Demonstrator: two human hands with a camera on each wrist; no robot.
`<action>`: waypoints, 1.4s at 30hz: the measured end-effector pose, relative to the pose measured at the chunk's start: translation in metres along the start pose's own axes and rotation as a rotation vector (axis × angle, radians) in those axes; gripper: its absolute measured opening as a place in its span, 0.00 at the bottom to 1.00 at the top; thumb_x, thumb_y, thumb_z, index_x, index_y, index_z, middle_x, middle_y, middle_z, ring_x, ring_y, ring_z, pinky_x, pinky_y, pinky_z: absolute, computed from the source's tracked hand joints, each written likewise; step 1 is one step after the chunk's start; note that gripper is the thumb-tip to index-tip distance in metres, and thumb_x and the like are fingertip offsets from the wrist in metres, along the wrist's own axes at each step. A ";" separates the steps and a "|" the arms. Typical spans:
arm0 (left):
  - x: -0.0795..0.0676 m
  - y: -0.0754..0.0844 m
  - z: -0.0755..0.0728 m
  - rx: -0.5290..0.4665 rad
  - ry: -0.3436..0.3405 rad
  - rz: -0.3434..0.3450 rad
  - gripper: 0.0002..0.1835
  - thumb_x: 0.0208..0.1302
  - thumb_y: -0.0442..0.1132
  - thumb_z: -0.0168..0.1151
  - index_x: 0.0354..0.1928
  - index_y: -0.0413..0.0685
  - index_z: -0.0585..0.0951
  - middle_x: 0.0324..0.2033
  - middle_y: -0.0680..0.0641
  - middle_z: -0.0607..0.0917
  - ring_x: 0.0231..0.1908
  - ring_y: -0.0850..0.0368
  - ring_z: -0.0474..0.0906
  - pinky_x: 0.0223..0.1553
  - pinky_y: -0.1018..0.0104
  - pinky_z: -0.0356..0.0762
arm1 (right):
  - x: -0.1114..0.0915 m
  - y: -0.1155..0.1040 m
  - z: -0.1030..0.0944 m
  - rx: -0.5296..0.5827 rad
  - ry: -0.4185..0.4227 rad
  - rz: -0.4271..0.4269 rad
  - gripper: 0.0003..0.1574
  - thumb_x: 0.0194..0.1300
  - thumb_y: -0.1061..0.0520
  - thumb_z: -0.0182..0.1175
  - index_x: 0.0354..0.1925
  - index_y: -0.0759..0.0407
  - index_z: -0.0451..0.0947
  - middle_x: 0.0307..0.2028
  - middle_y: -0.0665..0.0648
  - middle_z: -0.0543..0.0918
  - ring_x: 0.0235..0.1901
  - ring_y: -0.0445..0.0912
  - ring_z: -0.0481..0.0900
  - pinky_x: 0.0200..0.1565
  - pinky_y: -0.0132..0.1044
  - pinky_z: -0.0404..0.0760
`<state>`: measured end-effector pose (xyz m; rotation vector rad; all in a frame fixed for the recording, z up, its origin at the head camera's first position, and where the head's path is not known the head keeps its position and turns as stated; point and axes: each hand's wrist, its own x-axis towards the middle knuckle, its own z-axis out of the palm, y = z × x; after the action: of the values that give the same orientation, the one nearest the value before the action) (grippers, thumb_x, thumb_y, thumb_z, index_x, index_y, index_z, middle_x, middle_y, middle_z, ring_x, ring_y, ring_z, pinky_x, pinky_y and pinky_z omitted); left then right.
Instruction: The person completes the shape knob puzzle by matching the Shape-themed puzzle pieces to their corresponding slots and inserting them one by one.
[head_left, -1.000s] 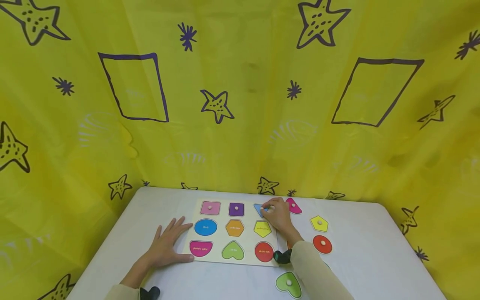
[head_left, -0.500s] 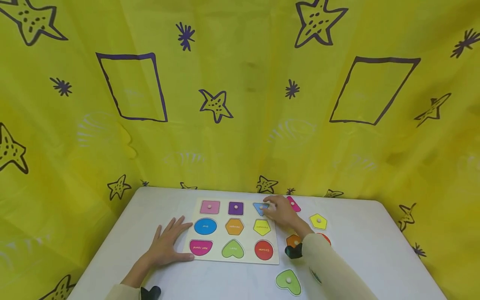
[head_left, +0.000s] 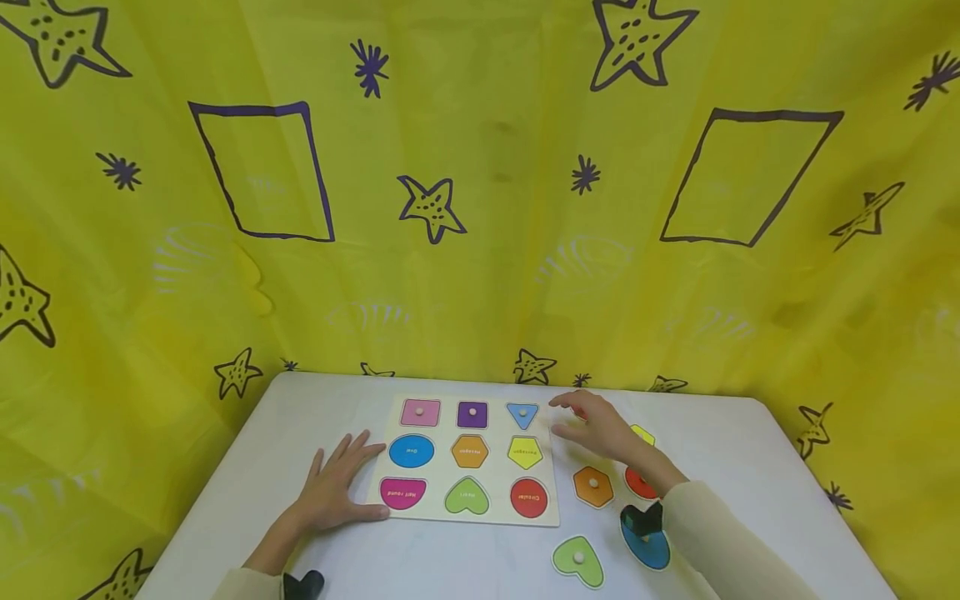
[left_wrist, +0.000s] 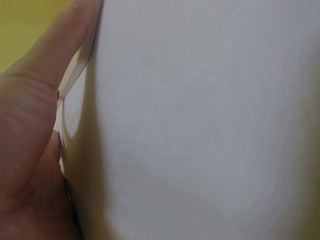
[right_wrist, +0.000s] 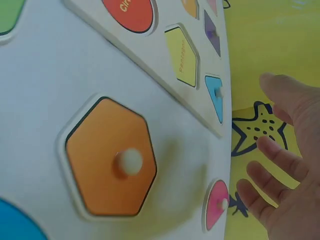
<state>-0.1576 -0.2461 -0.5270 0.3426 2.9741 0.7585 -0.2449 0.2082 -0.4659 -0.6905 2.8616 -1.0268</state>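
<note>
A white shape puzzle board (head_left: 498,500) lies on the table. My left hand (head_left: 333,492) rests at its left edge, fingers spread, with the thumb at the near corner. Knobbed pieces sit in the far row: a pink rectangle (head_left: 430,413), a purple square (head_left: 482,420) and a light blue triangle (head_left: 522,403). Just right of the triangle hovers my right hand (head_left: 600,429), holding nothing, its fingers loosely bent and apart. An orange hexagon piece (right_wrist: 100,155) lies beside the board, below that hand. The pink half-round piece (right_wrist: 214,205) is mostly hidden by the hand in the head view.
Loose knobbed pieces lie right of the board: a green heart (head_left: 588,571), a blue oval (head_left: 654,553) partly covered by the wrist camera, a red circle (head_left: 636,483) and a yellow pentagon (head_left: 643,432). A yellow patterned curtain (head_left: 480,292) stands behind the white table (head_left: 750,467).
My right hand has let go of the light blue triangle, which lies in its slot, and moved off to the right. The left hand stays at the board's edge.
</note>
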 end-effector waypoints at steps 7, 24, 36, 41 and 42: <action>0.001 -0.007 0.010 -0.034 0.061 0.039 0.56 0.40 0.72 0.76 0.72 0.56 0.72 0.76 0.36 0.63 0.76 0.29 0.48 0.69 0.21 0.31 | -0.039 0.004 -0.014 0.047 0.064 0.040 0.32 0.66 0.52 0.72 0.64 0.59 0.76 0.58 0.63 0.82 0.53 0.62 0.79 0.49 0.51 0.84; 0.001 -0.003 0.004 -0.032 0.052 0.029 0.55 0.40 0.71 0.77 0.72 0.54 0.73 0.76 0.34 0.63 0.76 0.27 0.48 0.68 0.20 0.33 | -0.127 0.019 -0.016 0.037 0.188 0.269 0.40 0.60 0.53 0.76 0.68 0.53 0.73 0.50 0.57 0.84 0.47 0.51 0.81 0.46 0.37 0.86; -0.002 0.004 -0.004 -0.020 0.007 0.005 0.55 0.43 0.69 0.78 0.74 0.55 0.71 0.77 0.37 0.61 0.77 0.29 0.47 0.69 0.21 0.31 | -0.161 0.033 0.003 0.075 0.099 0.490 0.41 0.59 0.42 0.76 0.66 0.51 0.74 0.55 0.53 0.82 0.53 0.51 0.76 0.54 0.45 0.81; -0.002 0.004 -0.003 -0.016 0.002 0.001 0.55 0.43 0.69 0.78 0.74 0.55 0.71 0.77 0.37 0.61 0.77 0.29 0.46 0.69 0.21 0.30 | -0.169 0.036 0.008 0.056 0.073 0.511 0.40 0.57 0.41 0.77 0.62 0.55 0.78 0.58 0.58 0.80 0.56 0.55 0.73 0.60 0.58 0.79; -0.002 0.003 -0.003 -0.016 0.003 -0.001 0.55 0.43 0.69 0.78 0.74 0.55 0.71 0.77 0.37 0.61 0.77 0.29 0.46 0.69 0.21 0.30 | -0.169 0.036 0.009 0.054 0.071 0.506 0.37 0.57 0.42 0.77 0.60 0.54 0.79 0.59 0.59 0.79 0.57 0.56 0.72 0.61 0.58 0.79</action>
<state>-0.1557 -0.2450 -0.5226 0.3391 2.9689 0.7822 -0.1050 0.2977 -0.5161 0.0826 2.8166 -1.0481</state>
